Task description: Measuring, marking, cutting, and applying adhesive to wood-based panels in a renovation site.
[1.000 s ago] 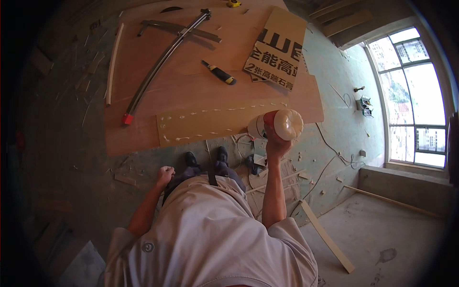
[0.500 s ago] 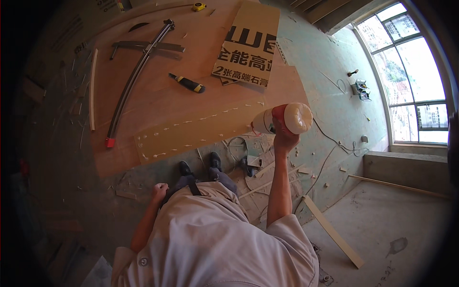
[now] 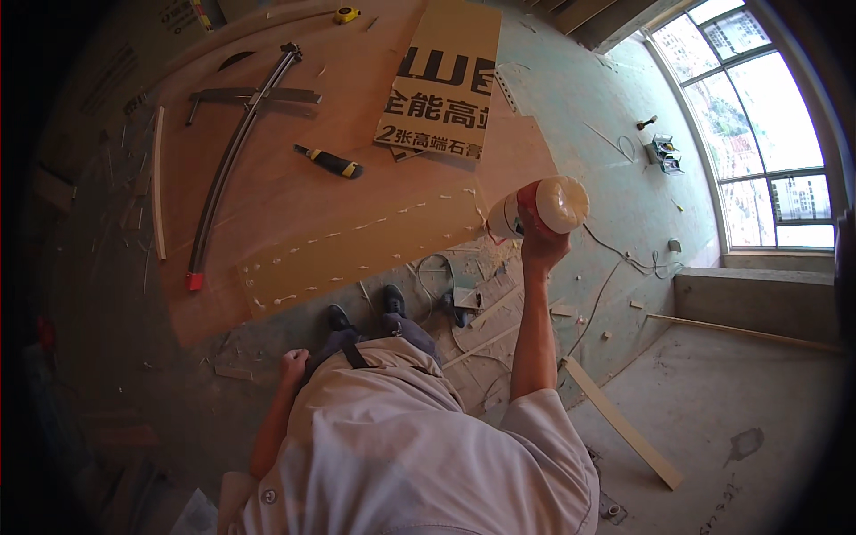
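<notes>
In my right hand is a big white plastic glue bottle with a red label. My fingers wrap round its body; it lies tilted, base toward me and tip end pointing left. Its tip is near the right end of a narrow tan board, which carries rows of white glue dabs along its long edges. My left hand hangs by my hip, away from the table, with curled fingers and nothing seen in them.
On the reddish-brown table sheet lie a T-shaped metal tool, a black-and-yellow hand tool, printed cardboard and a tape measure. Cables, wood strips and scraps cover parts of the floor. A toolbox stands near the window.
My right hand and the bottle have shifted slightly right within the view. The table and its things appear shifted left and a little turned as the view moves. The left hand stays by my hip.
</notes>
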`<action>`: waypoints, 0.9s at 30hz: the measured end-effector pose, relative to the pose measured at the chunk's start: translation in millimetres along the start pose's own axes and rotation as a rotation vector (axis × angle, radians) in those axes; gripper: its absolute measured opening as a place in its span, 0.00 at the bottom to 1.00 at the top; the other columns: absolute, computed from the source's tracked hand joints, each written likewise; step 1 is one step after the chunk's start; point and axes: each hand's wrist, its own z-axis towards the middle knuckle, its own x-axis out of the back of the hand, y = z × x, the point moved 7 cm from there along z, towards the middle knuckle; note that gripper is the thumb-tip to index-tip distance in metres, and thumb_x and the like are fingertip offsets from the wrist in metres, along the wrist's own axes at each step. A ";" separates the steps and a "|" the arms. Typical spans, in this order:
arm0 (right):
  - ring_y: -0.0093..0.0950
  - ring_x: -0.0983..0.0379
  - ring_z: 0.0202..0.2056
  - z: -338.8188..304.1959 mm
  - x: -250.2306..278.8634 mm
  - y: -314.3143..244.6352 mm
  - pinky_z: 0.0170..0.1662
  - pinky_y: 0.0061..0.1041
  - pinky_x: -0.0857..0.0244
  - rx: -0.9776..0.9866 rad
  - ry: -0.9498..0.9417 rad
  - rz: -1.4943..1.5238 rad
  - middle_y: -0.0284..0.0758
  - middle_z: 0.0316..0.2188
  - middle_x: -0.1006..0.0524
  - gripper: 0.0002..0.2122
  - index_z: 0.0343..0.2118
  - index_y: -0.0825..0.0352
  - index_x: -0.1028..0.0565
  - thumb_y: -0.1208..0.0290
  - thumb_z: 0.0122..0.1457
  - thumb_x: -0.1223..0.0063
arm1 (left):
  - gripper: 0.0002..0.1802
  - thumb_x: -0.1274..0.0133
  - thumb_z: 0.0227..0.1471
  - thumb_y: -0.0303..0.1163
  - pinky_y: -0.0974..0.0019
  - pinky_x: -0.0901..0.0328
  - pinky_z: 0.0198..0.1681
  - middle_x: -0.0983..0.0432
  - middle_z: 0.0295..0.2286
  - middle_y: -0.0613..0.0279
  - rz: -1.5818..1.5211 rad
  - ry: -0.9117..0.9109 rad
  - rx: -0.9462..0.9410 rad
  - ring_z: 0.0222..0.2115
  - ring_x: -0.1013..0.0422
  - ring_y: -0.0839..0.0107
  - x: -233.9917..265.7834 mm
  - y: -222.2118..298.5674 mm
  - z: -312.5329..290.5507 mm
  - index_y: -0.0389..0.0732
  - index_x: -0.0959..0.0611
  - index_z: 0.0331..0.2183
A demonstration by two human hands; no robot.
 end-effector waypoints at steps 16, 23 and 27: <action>0.27 0.20 0.42 -20.8 -89.4 -80.6 0.45 0.30 0.27 0.162 -0.226 0.197 0.38 0.40 0.17 0.26 0.45 0.69 0.22 0.64 0.44 0.22 | 0.17 0.41 0.54 0.41 0.66 0.31 0.36 0.17 0.30 0.62 -0.271 0.089 0.068 0.30 0.24 0.74 1.5 -61.5 21.3 0.34 0.15 0.33; 0.27 0.19 0.41 -111.1 -141.6 -147.0 0.44 0.30 0.26 0.182 -0.618 0.345 0.39 0.38 0.17 0.31 0.48 0.69 0.23 0.62 0.42 0.22 | 0.19 0.43 0.53 0.43 0.62 0.31 0.34 0.18 0.28 0.62 -0.303 0.148 0.117 0.28 0.26 0.71 -11.0 -149.8 38.8 0.35 0.15 0.32; 0.27 0.19 0.40 -166.9 -185.6 -174.1 0.43 0.29 0.26 0.139 -0.730 0.297 0.39 0.37 0.16 0.29 0.47 0.70 0.23 0.64 0.43 0.22 | 0.20 0.44 0.52 0.44 0.58 0.32 0.33 0.18 0.27 0.58 -0.257 0.112 0.108 0.27 0.26 0.69 -9.8 -143.2 19.0 0.35 0.14 0.31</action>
